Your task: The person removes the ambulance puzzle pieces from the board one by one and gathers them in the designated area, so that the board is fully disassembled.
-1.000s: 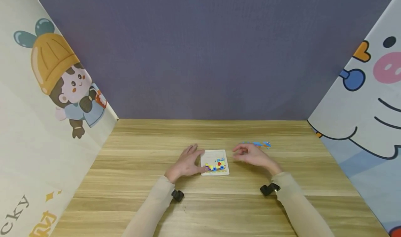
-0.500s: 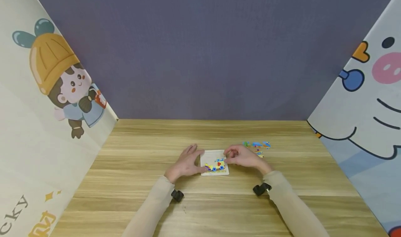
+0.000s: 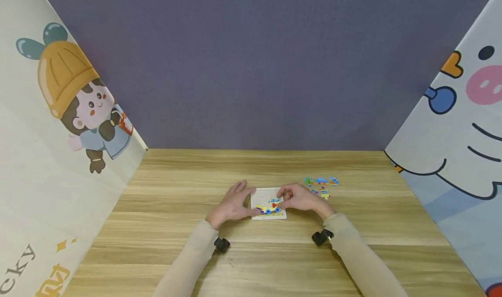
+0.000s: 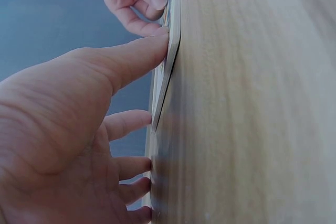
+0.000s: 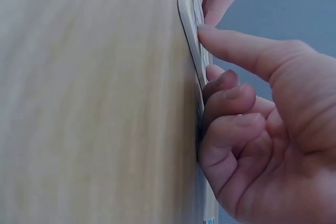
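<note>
A small pale square jigsaw board [image 3: 260, 196] lies flat on the table. Puzzle pieces [image 3: 268, 209] along its lower part show a yellow vehicle with blue wheels, and the upper part is bare. My left hand [image 3: 230, 204] rests at the board's left edge, its thumb on the lower corner and its other fingers extended beside the upper corner. At the right edge, the thumb and a finger of my right hand [image 3: 300, 197] touch the board, set apart across its right-hand pieces. The remaining right fingers [image 5: 231, 103] are curled. Whether any piece is pinched there is hidden.
Several loose puzzle pieces [image 3: 321, 181] with blue, green and orange print lie right of the board, with a yellow piece [image 3: 324, 194] nearer the right hand. A dark wall [image 3: 266, 70] closes off the back of the wooden table [image 3: 188, 175]. Printed panels stand at both sides.
My right hand has moved left and slightly down, from beside the loose pieces onto the board's right side, uncovering more loose pieces. My left hand and the board have stayed put.
</note>
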Tool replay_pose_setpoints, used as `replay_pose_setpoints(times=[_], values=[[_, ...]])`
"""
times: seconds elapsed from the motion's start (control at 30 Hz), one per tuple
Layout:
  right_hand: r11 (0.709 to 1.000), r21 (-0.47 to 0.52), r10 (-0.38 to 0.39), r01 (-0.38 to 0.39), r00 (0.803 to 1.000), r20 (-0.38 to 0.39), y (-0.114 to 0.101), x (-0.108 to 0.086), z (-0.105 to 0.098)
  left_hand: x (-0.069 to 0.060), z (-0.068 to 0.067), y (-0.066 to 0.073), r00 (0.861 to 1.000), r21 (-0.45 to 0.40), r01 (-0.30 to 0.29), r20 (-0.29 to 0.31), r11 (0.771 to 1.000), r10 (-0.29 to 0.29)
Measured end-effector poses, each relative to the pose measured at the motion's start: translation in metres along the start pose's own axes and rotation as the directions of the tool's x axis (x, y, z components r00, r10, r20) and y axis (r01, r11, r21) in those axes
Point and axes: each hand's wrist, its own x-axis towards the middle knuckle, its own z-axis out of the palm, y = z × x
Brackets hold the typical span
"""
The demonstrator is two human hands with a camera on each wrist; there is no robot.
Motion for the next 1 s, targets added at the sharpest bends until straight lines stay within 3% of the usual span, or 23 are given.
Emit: replay_pose_setpoints(times=[0.3,0.73,1.0], values=[[1.0,0.023,-0.02,0.02,1.0,-0.002,0.0001,0.0003,0.0008,-0.0002,-0.0006,0.0001,1.0,0.006,0.002,0.0,1.0,-0.002],[0.998,-0.038,-0.052,0.048,0.993,-0.103,-0.0068,-0.0045,0.0063,0.0022,0.0012,-0.0015,1.0,0.013,0.005,-0.002,1.0,-0.005],[0.994,0.025,-0.108,0.11,0.991,-0.075,0.001,-0.0043,0.0047,0.0017,0.0006,-0.0009,1.0,0.016,0.005,-0.003,1.0,-0.005]])
